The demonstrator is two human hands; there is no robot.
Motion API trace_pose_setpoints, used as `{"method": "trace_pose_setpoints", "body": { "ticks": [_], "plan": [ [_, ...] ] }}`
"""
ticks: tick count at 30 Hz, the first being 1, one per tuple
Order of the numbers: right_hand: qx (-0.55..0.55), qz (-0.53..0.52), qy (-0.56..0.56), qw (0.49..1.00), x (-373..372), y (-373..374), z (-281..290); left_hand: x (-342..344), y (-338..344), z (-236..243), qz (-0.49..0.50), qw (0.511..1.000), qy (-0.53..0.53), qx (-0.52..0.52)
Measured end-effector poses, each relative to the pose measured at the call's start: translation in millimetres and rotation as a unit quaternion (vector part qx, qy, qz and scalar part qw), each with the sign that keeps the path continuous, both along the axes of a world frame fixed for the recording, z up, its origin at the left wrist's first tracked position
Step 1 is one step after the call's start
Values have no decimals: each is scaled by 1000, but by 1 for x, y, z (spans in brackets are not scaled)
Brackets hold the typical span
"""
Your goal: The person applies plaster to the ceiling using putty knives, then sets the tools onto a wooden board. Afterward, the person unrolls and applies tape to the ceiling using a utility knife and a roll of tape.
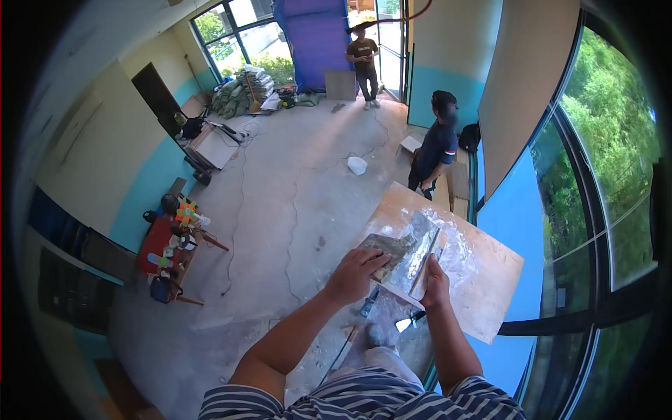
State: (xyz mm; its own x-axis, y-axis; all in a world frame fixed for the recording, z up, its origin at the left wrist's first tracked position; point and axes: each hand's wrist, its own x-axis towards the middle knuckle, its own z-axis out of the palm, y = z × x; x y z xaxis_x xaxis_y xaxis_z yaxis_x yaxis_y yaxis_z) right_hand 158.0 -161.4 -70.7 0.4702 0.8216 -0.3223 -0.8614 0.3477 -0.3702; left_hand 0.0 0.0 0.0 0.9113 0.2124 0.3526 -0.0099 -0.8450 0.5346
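Left hand [353, 271] draped over a grey sheet [390, 243], grip unclear, right hand [436, 285] curled round a strip [425, 264]: slack pressure could let either slide.

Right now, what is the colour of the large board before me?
The large board is light brown; it shows best in the head view.

Indoor building site: bare concrete floor [269, 203], piled sacks [231, 99], trailing cables [243, 183].
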Motion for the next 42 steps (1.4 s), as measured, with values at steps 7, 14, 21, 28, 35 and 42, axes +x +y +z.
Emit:
{"method": "trace_pose_setpoints", "body": {
  "ticks": [7, 14, 21, 28, 35, 42],
  "plan": [
    [54, 48, 20, 997, -118, 56, 55, -140, 23, 84, 89, 989, -8, 114],
    [64, 141, 15, 988, -167, 61, 91, -212, -5, 109, 178, 973, -36, 143],
    [27, 206, 7, 978, -219, 61, 102, -278, -26, 111, 240, 958, -44, 150],
    [28, 263, -5, 964, -258, 64, 103, -331, -38, 102, 278, 948, -60, 140],
    [9, 269, -45, 962, -262, 72, 118, -365, -36, 87, 334, 933, -53, 124],
    [-32, 212, -73, 974, -268, 85, 123, -354, -60, 91, 418, 863, -194, -208]
  ]
}}
